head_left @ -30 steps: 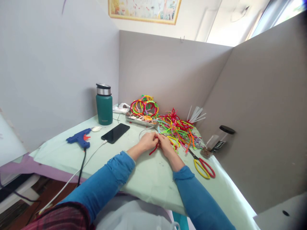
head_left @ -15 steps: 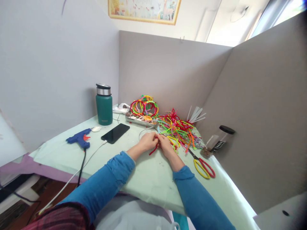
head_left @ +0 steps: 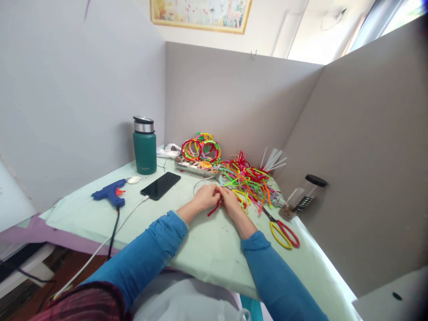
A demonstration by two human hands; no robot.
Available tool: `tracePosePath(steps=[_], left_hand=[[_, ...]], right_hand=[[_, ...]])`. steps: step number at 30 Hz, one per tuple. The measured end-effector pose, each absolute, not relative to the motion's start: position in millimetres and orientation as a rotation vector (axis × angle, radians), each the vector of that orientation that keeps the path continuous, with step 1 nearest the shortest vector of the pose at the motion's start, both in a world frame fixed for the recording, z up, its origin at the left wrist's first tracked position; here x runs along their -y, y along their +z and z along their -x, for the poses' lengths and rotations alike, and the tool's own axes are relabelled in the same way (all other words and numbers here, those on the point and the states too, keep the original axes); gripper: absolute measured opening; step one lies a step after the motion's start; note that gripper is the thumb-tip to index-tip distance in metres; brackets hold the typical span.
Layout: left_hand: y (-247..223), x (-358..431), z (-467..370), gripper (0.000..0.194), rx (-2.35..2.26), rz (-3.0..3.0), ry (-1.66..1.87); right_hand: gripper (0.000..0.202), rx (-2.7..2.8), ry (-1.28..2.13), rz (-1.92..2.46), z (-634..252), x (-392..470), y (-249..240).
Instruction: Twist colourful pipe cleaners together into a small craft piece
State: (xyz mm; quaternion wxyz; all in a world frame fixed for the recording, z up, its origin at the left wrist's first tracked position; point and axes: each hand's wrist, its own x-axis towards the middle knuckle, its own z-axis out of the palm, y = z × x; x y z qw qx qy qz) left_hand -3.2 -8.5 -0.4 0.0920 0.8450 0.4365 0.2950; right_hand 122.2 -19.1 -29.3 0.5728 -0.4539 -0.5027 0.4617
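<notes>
My left hand point(head_left: 206, 197) and my right hand point(head_left: 230, 201) meet fingertip to fingertip above the table, both closed in a pinch. Between them they grip a red pipe cleaner point(head_left: 213, 210), whose loose end hangs below the fingers toward the left. The part inside the fingertips is hidden. Just beyond my hands a thin pale loop point(head_left: 197, 184) curves over the cloth. A heap of coloured pipe cleaners point(head_left: 249, 176) spreads behind and to the right of my right hand.
Scissors with yellow and red handles point(head_left: 284, 234) lie at right, near a clear jar point(head_left: 306, 196). A metal tray point(head_left: 194, 168) holds pipe-cleaner rings point(head_left: 200, 149). On the left are a phone point(head_left: 161, 185), a green bottle point(head_left: 145, 151) and a blue glue gun point(head_left: 112, 192). Partitions surround the table.
Almost nothing differs. Both hands keep their pinch on the red pipe cleaner in the same spot, and the view has shifted very slightly.
</notes>
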Motion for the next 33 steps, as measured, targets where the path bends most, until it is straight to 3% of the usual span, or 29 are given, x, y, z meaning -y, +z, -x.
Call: tracePosePath(steps=[33], left_hand=[[1.3,9.9,3.6,0.024,-1.292,-2.499,0.857]], right_hand=[[0.033,1.207,1.074,1.064,-122.0,20.9,-27.8]])
